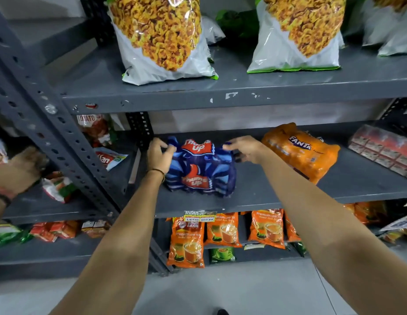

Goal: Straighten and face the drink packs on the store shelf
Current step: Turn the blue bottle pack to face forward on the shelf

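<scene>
On the grey middle shelf (254,196), left of the tilted orange Fanta pack (305,153), sits the blue Thums Up pack (199,173), its top corners pinched by the left hand (158,152) and right hand (245,150).

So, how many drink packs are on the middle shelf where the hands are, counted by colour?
Blue: 1, the Thums Up pack, gripped at its top corners by the left hand and right hand.
Orange: 1, the Fanta pack, lying skewed to the right of it.
Total: 2
</scene>
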A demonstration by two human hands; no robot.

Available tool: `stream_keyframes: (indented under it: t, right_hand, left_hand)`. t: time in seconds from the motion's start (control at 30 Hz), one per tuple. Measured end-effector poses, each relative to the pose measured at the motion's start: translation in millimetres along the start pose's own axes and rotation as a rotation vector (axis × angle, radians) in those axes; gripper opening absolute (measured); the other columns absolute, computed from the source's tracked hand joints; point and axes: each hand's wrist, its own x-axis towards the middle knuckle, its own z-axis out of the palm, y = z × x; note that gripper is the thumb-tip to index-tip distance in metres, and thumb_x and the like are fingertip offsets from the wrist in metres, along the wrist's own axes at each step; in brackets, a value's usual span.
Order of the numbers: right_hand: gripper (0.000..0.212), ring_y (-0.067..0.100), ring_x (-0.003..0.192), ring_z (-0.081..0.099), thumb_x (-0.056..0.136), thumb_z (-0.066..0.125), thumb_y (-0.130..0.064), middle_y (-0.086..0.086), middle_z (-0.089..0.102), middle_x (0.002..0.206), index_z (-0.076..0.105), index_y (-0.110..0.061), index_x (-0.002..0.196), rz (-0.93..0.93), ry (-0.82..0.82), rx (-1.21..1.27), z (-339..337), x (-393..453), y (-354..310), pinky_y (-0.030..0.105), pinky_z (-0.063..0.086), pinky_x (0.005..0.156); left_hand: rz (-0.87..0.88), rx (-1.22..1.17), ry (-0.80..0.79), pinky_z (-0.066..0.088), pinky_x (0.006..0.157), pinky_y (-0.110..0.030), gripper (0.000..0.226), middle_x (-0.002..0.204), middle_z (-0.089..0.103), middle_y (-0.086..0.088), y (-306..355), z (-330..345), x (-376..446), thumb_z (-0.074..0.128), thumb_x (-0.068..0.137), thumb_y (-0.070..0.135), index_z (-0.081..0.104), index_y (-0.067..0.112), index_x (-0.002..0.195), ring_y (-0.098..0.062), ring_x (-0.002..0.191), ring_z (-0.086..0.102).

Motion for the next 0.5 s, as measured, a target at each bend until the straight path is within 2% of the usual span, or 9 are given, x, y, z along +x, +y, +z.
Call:
stream_keyframes:
  t: [0.03, 0.1, 0.13, 0.2, 0.23, 0.3, 0.37, 0.4, 0.5]
  right_hand:
    - [0.014, 0.022, 0.071, 0.057, 0.085, 0.069, -0.022, 0.009, 0.062, 0.08, 0.062, -0.013, 0.078, -0.01, 0.077, 0.022, 2, 7, 3, 0.036, 0.048, 0.068]
    - [0.025, 0.028, 0.077, 0.063, 0.082, 0.07, -0.033, 0.017, 0.07, 0.094, 0.062, -0.011, 0.072, -0.039, 0.164, 0.061, 5, 23, 12, 0.041, 0.051, 0.072]
    - [0.029, 0.03, 0.086, 0.066, 0.082, 0.069, -0.039, 0.017, 0.071, 0.106, 0.066, -0.009, 0.08, -0.044, 0.187, 0.064, 7, 21, 13, 0.043, 0.052, 0.077]
    - [0.045, 0.03, 0.106, 0.064, 0.083, 0.065, -0.046, 0.013, 0.066, 0.122, 0.064, -0.008, 0.109, -0.046, 0.183, 0.136, 11, 8, 17, 0.044, 0.051, 0.092]
    - [0.058, 0.029, 0.115, 0.06, 0.083, 0.063, -0.05, 0.01, 0.062, 0.129, 0.057, -0.009, 0.123, -0.023, 0.174, 0.188, 12, -1, 20, 0.044, 0.047, 0.098]
    - [0.078, 0.027, 0.123, 0.052, 0.077, 0.06, -0.064, 0.005, 0.054, 0.136, 0.047, -0.013, 0.134, 0.042, 0.122, 0.245, 17, -17, 30, 0.042, 0.04, 0.102]
    - [0.068, 0.024, 0.114, 0.053, 0.079, 0.051, -0.07, 0.002, 0.054, 0.125, 0.049, -0.017, 0.121, 0.088, 0.022, 0.32, 23, -28, 39, 0.043, 0.041, 0.099]
    - [0.059, 0.024, 0.11, 0.053, 0.082, 0.048, -0.068, 0.004, 0.053, 0.121, 0.047, -0.019, 0.117, 0.111, 0.006, 0.363, 26, -28, 40, 0.045, 0.041, 0.1]
    - [0.057, 0.029, 0.12, 0.053, 0.087, 0.044, -0.063, 0.009, 0.052, 0.136, 0.045, -0.019, 0.123, 0.131, 0.024, 0.406, 32, -30, 39, 0.048, 0.039, 0.105]
  left_hand:
    - [-0.027, -0.045, 0.005, 0.044, 0.076, -0.033, 0.016, 0.093, 0.059, -0.02, -2, 2, -10, 0.064, 0.082, 0.013, 0.05, 0.01, 0.086, -0.03, 0.086, 0.057]
    - [-0.06, -0.119, 0.038, 0.043, 0.075, -0.03, 0.021, 0.099, 0.062, -0.021, -2, 7, -26, 0.064, 0.084, 0.015, 0.048, 0.009, 0.096, -0.031, 0.09, 0.059]
    - [-0.078, -0.163, 0.054, 0.044, 0.078, -0.03, 0.027, 0.108, 0.063, -0.021, -3, 7, -31, 0.064, 0.085, 0.017, 0.05, 0.006, 0.105, -0.032, 0.098, 0.06]
    - [-0.161, -0.262, 0.017, 0.047, 0.096, -0.033, 0.055, 0.13, 0.058, -0.016, -6, 8, -34, 0.066, 0.083, 0.029, 0.046, 0.007, 0.129, -0.03, 0.117, 0.057]
    - [-0.229, -0.291, -0.026, 0.045, 0.103, -0.039, 0.07, 0.137, 0.054, -0.012, -8, 8, -34, 0.067, 0.079, 0.043, 0.041, 0.012, 0.136, -0.029, 0.122, 0.054]
    - [-0.387, -0.321, -0.122, 0.047, 0.102, -0.049, 0.095, 0.135, 0.057, -0.009, -20, 9, -32, 0.063, 0.058, 0.074, 0.044, 0.022, 0.136, -0.031, 0.12, 0.057]
    - [-0.506, -0.384, -0.225, 0.052, 0.095, -0.05, 0.111, 0.125, 0.064, -0.009, -41, 18, -24, 0.058, 0.039, 0.09, 0.052, 0.026, 0.13, -0.032, 0.108, 0.064]
    - [-0.531, -0.391, -0.254, 0.054, 0.092, -0.05, 0.112, 0.121, 0.067, -0.008, -48, 21, -21, 0.057, 0.036, 0.091, 0.054, 0.027, 0.128, -0.031, 0.103, 0.066]
    - [-0.533, -0.391, -0.29, 0.055, 0.089, -0.05, 0.099, 0.116, 0.069, -0.008, -45, 18, -21, 0.056, 0.045, 0.085, 0.055, 0.027, 0.125, -0.03, 0.098, 0.068]
